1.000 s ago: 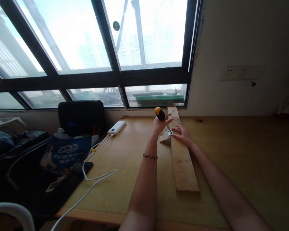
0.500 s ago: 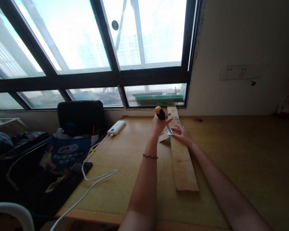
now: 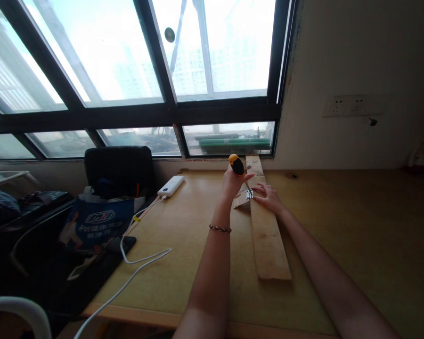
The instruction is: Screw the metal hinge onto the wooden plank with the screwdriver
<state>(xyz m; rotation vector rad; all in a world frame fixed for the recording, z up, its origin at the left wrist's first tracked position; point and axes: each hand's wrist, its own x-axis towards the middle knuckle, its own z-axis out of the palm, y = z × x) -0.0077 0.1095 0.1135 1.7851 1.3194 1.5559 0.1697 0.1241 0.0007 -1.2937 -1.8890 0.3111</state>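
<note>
A long wooden board point(image 3: 268, 235) lies on the table, its far end by the window sill. A small metal hinge point(image 3: 249, 193) sits at its left edge, beside a short wood piece point(image 3: 240, 200) that sticks out to the left. My left hand point(image 3: 232, 182) is closed round a screwdriver point(image 3: 236, 165) with a yellow and black handle. Its shaft slants down to the hinge; the tip is too small to make out clearly. Across the board lies my right hand point(image 3: 268, 197), fingers stretched out, fingertips at the hinge's right side.
A white power bank point(image 3: 170, 186) rests at the table's left edge, and its white cable point(image 3: 144, 261) loops over the tabletop. Left of the table stand a black chair point(image 3: 118, 165) and a blue bag point(image 3: 99, 219). The window point(image 3: 176, 110) and wall border the far side.
The screwdriver's handle has tilted and shifted very slightly. Both hands keep their places, and the board has not moved.
</note>
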